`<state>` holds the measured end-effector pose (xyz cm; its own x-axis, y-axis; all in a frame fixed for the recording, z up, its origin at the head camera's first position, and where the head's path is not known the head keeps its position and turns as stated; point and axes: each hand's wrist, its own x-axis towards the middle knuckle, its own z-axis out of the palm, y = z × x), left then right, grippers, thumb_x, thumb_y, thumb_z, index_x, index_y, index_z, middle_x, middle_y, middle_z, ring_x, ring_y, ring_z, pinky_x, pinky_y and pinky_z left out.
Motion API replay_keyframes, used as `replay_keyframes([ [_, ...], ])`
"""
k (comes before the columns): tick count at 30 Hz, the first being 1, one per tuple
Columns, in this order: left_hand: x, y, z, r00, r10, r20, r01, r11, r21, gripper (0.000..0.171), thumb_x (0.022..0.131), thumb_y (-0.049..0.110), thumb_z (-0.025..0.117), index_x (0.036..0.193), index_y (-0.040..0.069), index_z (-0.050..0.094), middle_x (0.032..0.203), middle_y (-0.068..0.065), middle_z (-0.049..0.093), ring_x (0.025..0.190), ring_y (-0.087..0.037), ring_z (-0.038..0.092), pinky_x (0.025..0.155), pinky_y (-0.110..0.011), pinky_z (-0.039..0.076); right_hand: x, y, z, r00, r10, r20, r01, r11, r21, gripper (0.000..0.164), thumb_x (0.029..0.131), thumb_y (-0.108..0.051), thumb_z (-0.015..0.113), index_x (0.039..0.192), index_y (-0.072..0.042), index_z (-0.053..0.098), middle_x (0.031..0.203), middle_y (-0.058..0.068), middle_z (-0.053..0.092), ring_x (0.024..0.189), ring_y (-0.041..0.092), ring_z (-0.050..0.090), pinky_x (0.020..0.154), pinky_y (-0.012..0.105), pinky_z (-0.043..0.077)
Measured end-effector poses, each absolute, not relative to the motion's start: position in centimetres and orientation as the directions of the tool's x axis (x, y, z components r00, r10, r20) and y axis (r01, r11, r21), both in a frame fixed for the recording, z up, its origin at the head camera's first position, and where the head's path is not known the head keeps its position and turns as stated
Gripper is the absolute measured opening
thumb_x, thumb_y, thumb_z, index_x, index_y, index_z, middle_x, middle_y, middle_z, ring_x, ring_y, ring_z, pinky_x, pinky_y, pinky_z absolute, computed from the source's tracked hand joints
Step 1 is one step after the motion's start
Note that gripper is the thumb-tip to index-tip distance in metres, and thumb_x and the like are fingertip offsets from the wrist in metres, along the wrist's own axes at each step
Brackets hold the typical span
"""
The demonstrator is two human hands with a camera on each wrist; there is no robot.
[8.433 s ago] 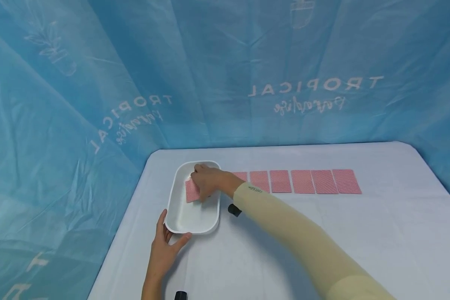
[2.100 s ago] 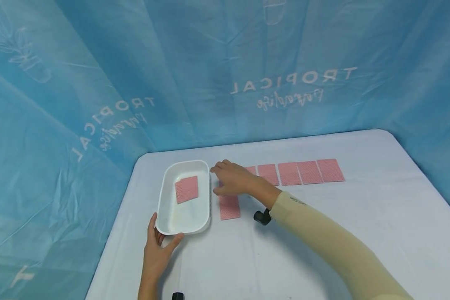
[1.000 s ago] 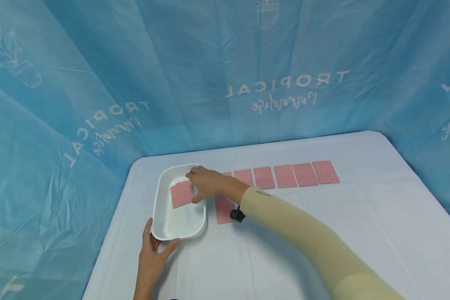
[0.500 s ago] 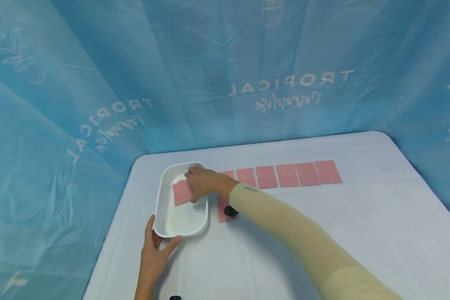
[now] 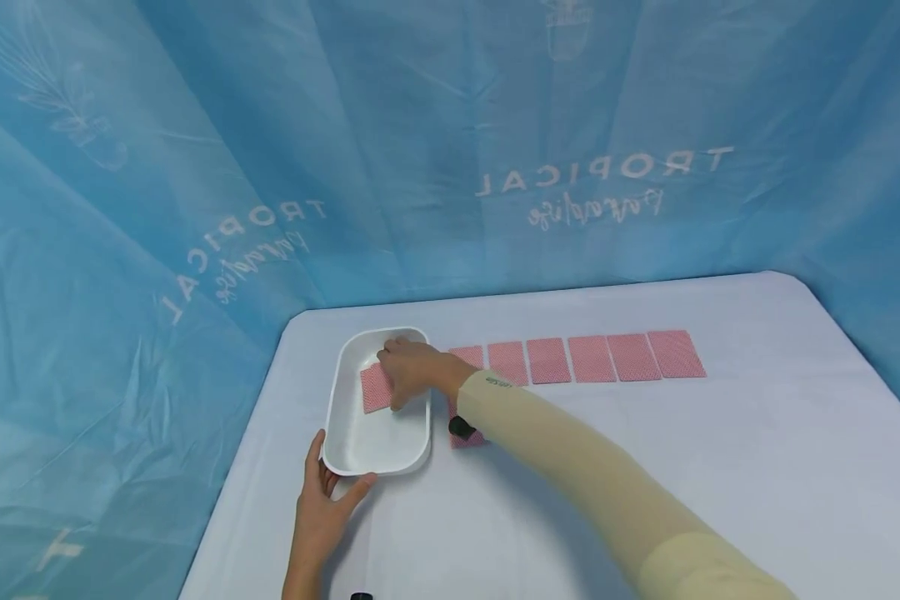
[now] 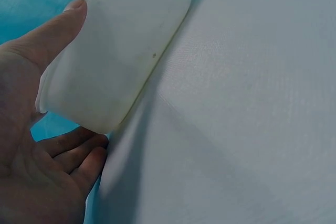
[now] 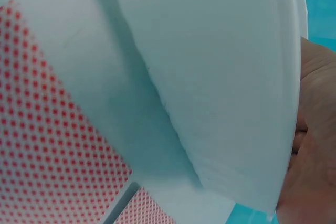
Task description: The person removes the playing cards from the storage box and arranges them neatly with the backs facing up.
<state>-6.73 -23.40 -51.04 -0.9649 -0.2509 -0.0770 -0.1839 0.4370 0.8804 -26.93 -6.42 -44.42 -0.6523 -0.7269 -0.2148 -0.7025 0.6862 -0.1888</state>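
A white plastic tray (image 5: 378,450) stands at the left of the table. My left hand (image 5: 318,518) grips its near left corner, thumb at the rim and fingers round the side; the left wrist view shows the tray's outer wall (image 6: 126,45) beside the thumb. Inside lie playing cards (image 5: 376,390) with red dotted backs. My right hand (image 5: 411,371) reaches over the tray's right rim, its bent fingers and thumb pinching at the right part of these cards, which it hides. In the right wrist view, the hand (image 7: 315,140) is mostly behind the tray wall.
Right of the tray, a row of several face-down playing cards (image 5: 549,361) runs along the back of the white table (image 5: 607,467). One more card (image 5: 467,440) lies below the row's left end, partly under the right wrist's black camera (image 5: 461,427). Blue curtains (image 5: 420,167) enclose the table.
The right hand has gone from beside the tray back into it, and its fingers have closed in on the cards. A card has appeared below the row since the earliest frame. The left hand stays.
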Motion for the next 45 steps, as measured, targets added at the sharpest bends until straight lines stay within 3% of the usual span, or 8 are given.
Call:
replay_keyframes([
  [15, -6.7, -23.3, -51.1, -0.967, -0.25, -0.049, -0.154, 0.423, 0.893, 0.109, 0.073, 0.044, 0.083, 0.154, 0.029, 0.012, 0.151, -0.007, 0.031, 0.136, -0.025, 0.035, 0.109, -0.034, 0.034, -27.6, -7.3, -45.4, -0.648, -0.727, -0.225, -0.7, 0.686, -0.198, 0.079, 0.068, -0.045, 0.08, 0.131, -0.008, 0.048, 0.111, -0.001, 0.044, 0.101, 0.014, 0.038, 0.084, 0.026, 0.042],
  [26, -6.6, -23.3, -51.0, -0.961, -0.266, -0.07, -0.181, 0.418, 0.89, 0.111, 0.071, 0.047, 0.083, 0.154, 0.032, 0.011, 0.152, -0.005, 0.03, 0.137, -0.023, 0.034, 0.107, -0.031, 0.034, -27.7, -7.4, -44.9, -0.642, -0.725, -0.248, -0.681, 0.688, -0.249, 0.056, 0.072, -0.035, 0.079, 0.115, -0.012, 0.053, 0.107, -0.001, 0.043, 0.097, 0.015, 0.04, 0.076, 0.025, 0.043],
  [39, -6.7, -23.4, -51.1, -0.964, -0.257, -0.066, -0.173, 0.416, 0.893, 0.11, 0.071, 0.047, 0.082, 0.154, 0.032, 0.011, 0.151, -0.007, 0.032, 0.136, -0.024, 0.035, 0.109, -0.032, 0.034, -27.5, -7.3, -44.6, -0.65, -0.714, -0.261, -0.663, 0.7, -0.265, 0.064, 0.073, -0.035, 0.082, 0.124, -0.012, 0.051, 0.113, -0.001, 0.041, 0.103, 0.014, 0.038, 0.079, 0.024, 0.043],
  [45, -6.5, -23.2, -50.4, -0.967, -0.237, -0.088, -0.18, 0.402, 0.898, 0.11, 0.073, 0.044, 0.082, 0.155, 0.027, 0.01, 0.153, -0.01, 0.03, 0.138, -0.026, 0.033, 0.11, -0.032, 0.032, -27.5, -7.6, -44.7, -0.642, -0.717, -0.271, -0.668, 0.697, -0.26, 0.06, 0.072, -0.036, 0.082, 0.119, -0.012, 0.053, 0.114, 0.0, 0.039, 0.104, 0.015, 0.035, 0.08, 0.025, 0.042],
])
